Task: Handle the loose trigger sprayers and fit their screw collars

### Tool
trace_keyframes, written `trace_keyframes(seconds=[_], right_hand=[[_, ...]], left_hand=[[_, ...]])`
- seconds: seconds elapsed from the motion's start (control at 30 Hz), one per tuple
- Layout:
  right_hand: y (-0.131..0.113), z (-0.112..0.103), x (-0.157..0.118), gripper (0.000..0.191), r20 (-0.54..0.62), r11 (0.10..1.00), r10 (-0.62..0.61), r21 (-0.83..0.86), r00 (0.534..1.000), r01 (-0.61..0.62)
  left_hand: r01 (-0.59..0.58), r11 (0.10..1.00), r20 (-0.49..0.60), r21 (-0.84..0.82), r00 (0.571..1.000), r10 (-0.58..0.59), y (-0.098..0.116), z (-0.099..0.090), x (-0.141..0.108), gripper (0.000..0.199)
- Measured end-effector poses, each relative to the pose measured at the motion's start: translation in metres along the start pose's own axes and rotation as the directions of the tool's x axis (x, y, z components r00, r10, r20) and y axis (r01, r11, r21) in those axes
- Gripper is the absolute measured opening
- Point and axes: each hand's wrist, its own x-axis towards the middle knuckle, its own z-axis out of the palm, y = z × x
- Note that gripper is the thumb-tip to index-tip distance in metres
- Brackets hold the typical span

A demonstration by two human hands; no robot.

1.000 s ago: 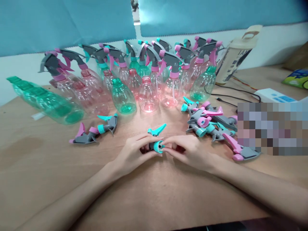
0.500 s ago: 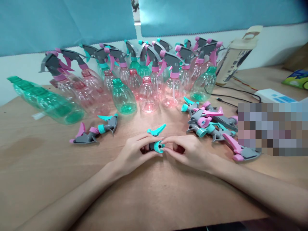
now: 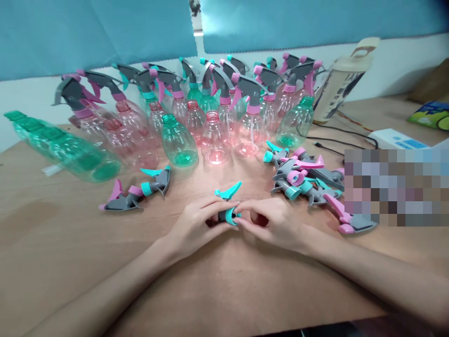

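At the centre of the frame, slightly low, a grey and teal spray head is held in the grip of the left hand, its collar turned to the right. The collar is met by the right hand's thumb and forefinger in a narrow grip; whether anything is pinched there cannot be told. Farther up the frame, the tabletop is crowded with pink and green bottles. Loose spray heads are piled at centre right.
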Motion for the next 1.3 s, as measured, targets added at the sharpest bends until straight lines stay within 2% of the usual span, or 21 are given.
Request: trace_keyframes(seconds=[0.1,0.27,0.63,0.9,1.0,1.17,1.3], right_hand=[[0.0004,0.0001,-0.0004,0.013,-0.01,1.0,-0.004,0.002,1.0,0.004],[0.0021,-0.0007,-0.0014,0.013,0.041,0.998,0.065,-0.025,0.997,-0.064],[-0.0003,-0.0028,0.0011,0.012,0.064,0.996,0.013,0.085,0.998,-0.019],[-0.0024,-0.0016,-0.0008,0.014,-0.024,0.979,-0.064,0.194,0.998,0.067],[-0.0018,-0.0017,-0.001,0.015,-0.026,0.985,-0.048,0.163,0.998,0.052],[0.0002,-0.0024,-0.0004,0.019,-0.02,0.995,0.05,0.089,0.999,-0.048],[0.0015,-0.0035,-0.0008,0.024,-0.003,0.997,0.013,0.079,1.0,-0.013]], left_hand=[[-0.021,1.0,-0.021,0.008,1.0,0.021,-0.0005,0.0009,-0.0012,0.032],[-0.044,0.997,-0.076,0.064,0.996,0.049,-0.0016,0.002,-0.0037,0.031],[-0.046,0.99,-0.073,0.134,0.996,0.056,0.003,0.0023,-0.0042,0.028],[-0.045,0.996,-0.058,0.073,0.997,0.049,0.0028,0.0013,-0.0027,0.025],[-0.044,0.997,-0.059,0.06,0.997,0.047,0.0024,0.0019,-0.0028,0.027],[-0.063,0.996,-0.087,0.069,0.994,0.069,0.0009,0.0038,-0.0042,0.031],[-0.064,0.994,-0.082,0.087,0.994,0.071,0.0017,0.0031,-0.0046,0.031]])
